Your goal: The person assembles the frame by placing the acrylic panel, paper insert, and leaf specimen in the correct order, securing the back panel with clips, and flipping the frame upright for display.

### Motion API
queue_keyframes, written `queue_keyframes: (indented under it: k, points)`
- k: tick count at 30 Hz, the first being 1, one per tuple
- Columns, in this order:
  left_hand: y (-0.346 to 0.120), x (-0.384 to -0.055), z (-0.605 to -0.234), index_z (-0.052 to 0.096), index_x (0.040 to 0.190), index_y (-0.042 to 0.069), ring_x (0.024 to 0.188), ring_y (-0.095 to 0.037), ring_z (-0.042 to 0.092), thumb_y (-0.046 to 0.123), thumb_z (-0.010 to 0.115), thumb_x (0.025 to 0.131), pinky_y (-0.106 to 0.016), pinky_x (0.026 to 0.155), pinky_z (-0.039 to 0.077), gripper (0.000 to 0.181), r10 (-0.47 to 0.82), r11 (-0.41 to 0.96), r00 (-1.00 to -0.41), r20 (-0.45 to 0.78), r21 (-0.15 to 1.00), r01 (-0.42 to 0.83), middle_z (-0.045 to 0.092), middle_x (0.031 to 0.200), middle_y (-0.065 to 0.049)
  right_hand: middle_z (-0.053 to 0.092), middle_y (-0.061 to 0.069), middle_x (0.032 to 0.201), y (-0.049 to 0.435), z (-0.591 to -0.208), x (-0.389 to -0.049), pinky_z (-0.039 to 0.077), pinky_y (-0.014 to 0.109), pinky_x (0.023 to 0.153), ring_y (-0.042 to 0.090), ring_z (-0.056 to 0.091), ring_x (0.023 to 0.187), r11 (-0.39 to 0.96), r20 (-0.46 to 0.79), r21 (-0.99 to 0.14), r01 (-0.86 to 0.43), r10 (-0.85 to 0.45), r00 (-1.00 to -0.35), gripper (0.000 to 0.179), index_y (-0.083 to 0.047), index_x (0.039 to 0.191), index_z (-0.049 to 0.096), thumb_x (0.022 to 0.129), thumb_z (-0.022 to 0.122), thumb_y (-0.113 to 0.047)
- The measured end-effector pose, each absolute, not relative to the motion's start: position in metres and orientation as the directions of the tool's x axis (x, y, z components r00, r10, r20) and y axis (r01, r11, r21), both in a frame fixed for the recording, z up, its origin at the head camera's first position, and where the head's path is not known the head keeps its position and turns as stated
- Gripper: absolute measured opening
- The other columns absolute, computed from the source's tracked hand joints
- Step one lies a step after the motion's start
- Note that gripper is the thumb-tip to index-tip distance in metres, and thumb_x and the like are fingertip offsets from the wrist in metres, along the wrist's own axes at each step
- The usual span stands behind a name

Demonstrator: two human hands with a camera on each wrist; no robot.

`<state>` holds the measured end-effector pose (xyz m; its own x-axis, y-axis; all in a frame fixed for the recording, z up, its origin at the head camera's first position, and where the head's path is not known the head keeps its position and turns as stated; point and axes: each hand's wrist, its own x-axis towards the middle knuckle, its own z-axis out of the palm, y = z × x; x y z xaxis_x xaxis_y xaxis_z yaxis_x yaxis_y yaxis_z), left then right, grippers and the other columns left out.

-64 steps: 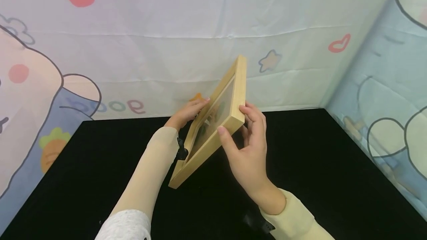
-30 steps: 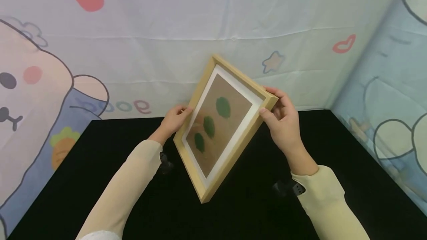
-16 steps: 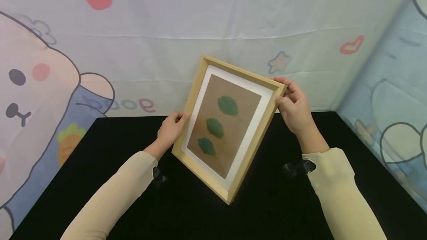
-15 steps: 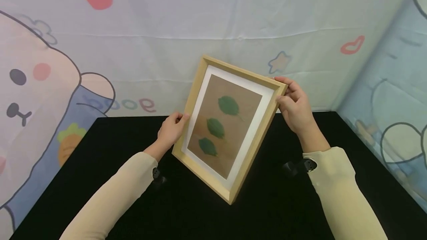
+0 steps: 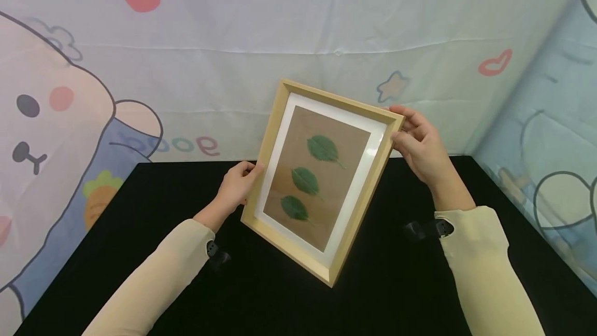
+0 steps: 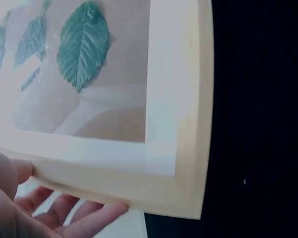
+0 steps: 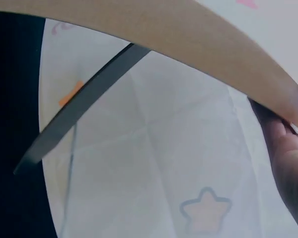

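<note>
A light wooden picture frame [image 5: 286, 247] stands tilted in front of me, its face toward the head camera. Inside a white mat, three green leaves [image 5: 323, 148] show on a brown backing. My left hand [image 5: 235, 185] holds the frame's left side, thumb in front; the left wrist view shows the fingers [image 6: 97, 218] under the rail. At the upper right corner, my right hand [image 5: 424, 149] grips the frame between thumb and fingers. Behind the frame, a dark flat strip [image 7: 84, 99] slants out in the right wrist view. Whether the lower corner touches the table cannot be told.
A black table [image 5: 214, 305] lies below the frame. Pale printed cloth [image 5: 224, 14] hangs along the back, and a bluish cloth [image 5: 559, 134] closes off the right side. Each wrist carries a small dark camera [image 5: 440, 228].
The frame has turned from nearly edge-on to facing the head camera, and its right side has swung rightward. My right hand moved right and up along with it; both hands kept their hold.
</note>
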<state>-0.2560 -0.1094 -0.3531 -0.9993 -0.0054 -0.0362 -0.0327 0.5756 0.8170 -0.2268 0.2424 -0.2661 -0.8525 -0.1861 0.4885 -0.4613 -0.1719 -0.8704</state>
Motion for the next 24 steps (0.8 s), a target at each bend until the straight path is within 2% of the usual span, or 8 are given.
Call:
queue_keyframes:
  k: [4, 10, 13, 17, 19, 24]
  points:
    - [-0.116, -0.259, -0.356, 0.054, 0.127, 0.006, 0.092, -0.030, 0.061, 0.044, 0.047, 0.100, -0.041, 0.062, 0.056, 0.048, 0.084, 0.572, -0.996, -0.018, 0.820, 0.033, 0.060, 0.110, -0.018, 0.051, 0.007, 0.128, 0.244, -0.265, -0.216, 0.053, 0.019, 0.083, 0.010, 0.060, 0.104, -0.032, 0.473, -0.880, -0.473, -0.129, -0.871, 0.040, -0.006, 0.134, 0.044, 0.095, 0.048, 0.003]
    - [-0.132, -0.266, -0.365, 0.050, 0.137, 0.009, 0.095, -0.030, 0.061, 0.041, 0.048, 0.100, -0.044, 0.069, 0.057, 0.049, 0.224, 0.575, -0.975, 0.005, 0.807, 0.136, 0.060, 0.113, -0.018, 0.050, 0.025, 0.132, 0.234, -0.265, -0.200, 0.054, 0.017, 0.076, 0.000, 0.065, 0.093, 0.197, 0.497, -0.848, -0.493, -0.027, -0.867, 0.054, 0.000, 0.146, 0.035, 0.095, 0.055, -0.004]
    - [-0.139, -0.268, -0.371, 0.048, 0.141, 0.009, 0.098, -0.029, 0.060, 0.037, 0.049, 0.101, -0.047, 0.075, 0.056, 0.049, 0.286, 0.569, -0.958, 0.019, 0.801, 0.185, 0.059, 0.119, -0.018, 0.051, 0.026, 0.133, 0.228, -0.266, -0.193, 0.054, 0.016, 0.071, -0.006, 0.063, 0.088, 0.310, 0.504, -0.822, -0.477, 0.009, -0.864, 0.059, -0.003, 0.149, 0.032, 0.095, 0.057, -0.007]
    - [-0.144, -0.270, -0.377, 0.040, 0.147, 0.011, 0.105, -0.032, 0.061, 0.030, 0.051, 0.100, -0.044, 0.076, 0.056, 0.052, 0.361, 0.532, -0.932, 0.025, 0.816, 0.228, 0.057, 0.127, -0.020, 0.054, 0.024, 0.133, 0.220, -0.265, -0.187, 0.053, 0.013, 0.066, -0.011, 0.060, 0.082, 0.447, 0.510, -0.778, -0.441, 0.042, -0.859, 0.062, -0.006, 0.150, 0.031, 0.094, 0.059, -0.010]
    - [-0.146, -0.270, -0.380, 0.036, 0.150, 0.011, 0.106, -0.033, 0.061, 0.028, 0.052, 0.100, -0.042, 0.074, 0.057, 0.054, 0.388, 0.515, -0.921, 0.029, 0.822, 0.243, 0.056, 0.129, -0.022, 0.054, 0.023, 0.133, 0.218, -0.264, -0.185, 0.052, 0.012, 0.064, -0.004, 0.063, 0.082, 0.490, 0.510, -0.763, -0.422, 0.055, -0.858, 0.063, -0.007, 0.150, 0.032, 0.094, 0.060, -0.011]
    - [-0.149, -0.270, -0.383, 0.033, 0.151, 0.013, 0.104, -0.034, 0.061, 0.024, 0.053, 0.100, -0.040, 0.069, 0.057, 0.056, 0.399, 0.499, -0.916, 0.041, 0.828, 0.254, 0.056, 0.129, -0.024, 0.052, 0.024, 0.136, 0.217, -0.259, -0.186, 0.051, 0.011, 0.063, 0.032, 0.067, 0.096, 0.512, 0.492, -0.760, -0.399, 0.052, -0.869, 0.065, -0.008, 0.151, 0.029, 0.094, 0.060, -0.011]
